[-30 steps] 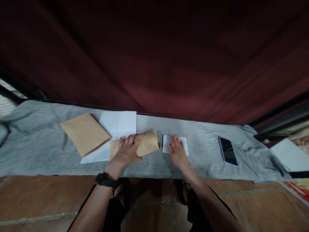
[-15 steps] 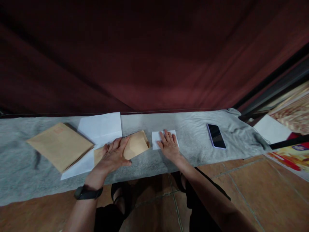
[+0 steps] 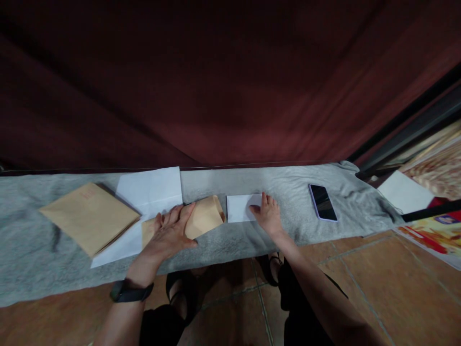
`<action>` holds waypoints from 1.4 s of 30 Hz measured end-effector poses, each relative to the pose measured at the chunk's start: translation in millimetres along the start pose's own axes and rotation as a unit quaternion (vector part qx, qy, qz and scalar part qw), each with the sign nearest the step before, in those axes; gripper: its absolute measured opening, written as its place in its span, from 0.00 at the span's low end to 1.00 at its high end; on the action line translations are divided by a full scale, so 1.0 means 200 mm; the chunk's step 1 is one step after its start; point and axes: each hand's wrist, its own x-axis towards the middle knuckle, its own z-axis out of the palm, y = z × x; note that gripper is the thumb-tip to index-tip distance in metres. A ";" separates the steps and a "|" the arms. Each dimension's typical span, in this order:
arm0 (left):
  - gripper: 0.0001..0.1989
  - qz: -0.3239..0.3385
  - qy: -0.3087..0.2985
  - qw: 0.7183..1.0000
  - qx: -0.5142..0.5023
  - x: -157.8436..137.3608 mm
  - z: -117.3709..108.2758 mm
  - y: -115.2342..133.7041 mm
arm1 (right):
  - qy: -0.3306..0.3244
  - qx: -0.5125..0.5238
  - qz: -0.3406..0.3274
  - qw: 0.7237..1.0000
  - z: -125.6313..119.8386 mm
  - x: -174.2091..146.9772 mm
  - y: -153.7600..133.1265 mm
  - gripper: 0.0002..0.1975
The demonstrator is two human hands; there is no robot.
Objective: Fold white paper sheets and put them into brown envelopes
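Note:
My left hand (image 3: 170, 234) lies over a small brown envelope (image 3: 204, 218), fingers spread, with the thumb out on the grey cloth. The envelope's right end gapes slightly. Just right of it a small folded white paper (image 3: 238, 208) lies flat on the cloth. My right hand (image 3: 268, 215) is at that paper's right edge. Its thumb reaches over the paper, apart from the bent fingers along the edge. Under the left part of the envelope is a larger white sheet (image 3: 153, 187), and a larger brown envelope (image 3: 91, 216) rests on its left side.
A grey cloth (image 3: 288, 187) covers the narrow surface. A phone (image 3: 323, 203) with a purple edge lies to the right. Behind hangs a dark red curtain (image 3: 230, 105). Beyond the right end are a white sheet (image 3: 406, 191) and a printed packet (image 3: 437, 233). Tiled floor (image 3: 389, 269) is below.
My right hand has slid from lying flat on the folded white paper to its right edge, uncovering most of it. My left hand has barely moved on the envelope.

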 end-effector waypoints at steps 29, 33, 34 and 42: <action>0.56 0.019 0.045 0.999 -0.007 0.00 0.02 0.02 | -0.053 0.562 -0.028 0.825 -0.02 0.11 0.00 0.16; 0.57 0.027 0.057 0.998 -0.005 0.01 0.04 0.01 | -0.102 0.560 -0.020 0.822 -0.04 0.12 0.03 0.16; 0.57 0.028 0.060 0.998 -0.004 0.01 0.04 0.01 | -0.117 0.568 -0.011 0.815 -0.05 0.12 0.04 0.15; 0.56 0.059 0.095 0.994 0.009 0.00 0.02 0.04 | -0.189 0.580 0.027 0.792 -0.09 0.13 0.06 0.11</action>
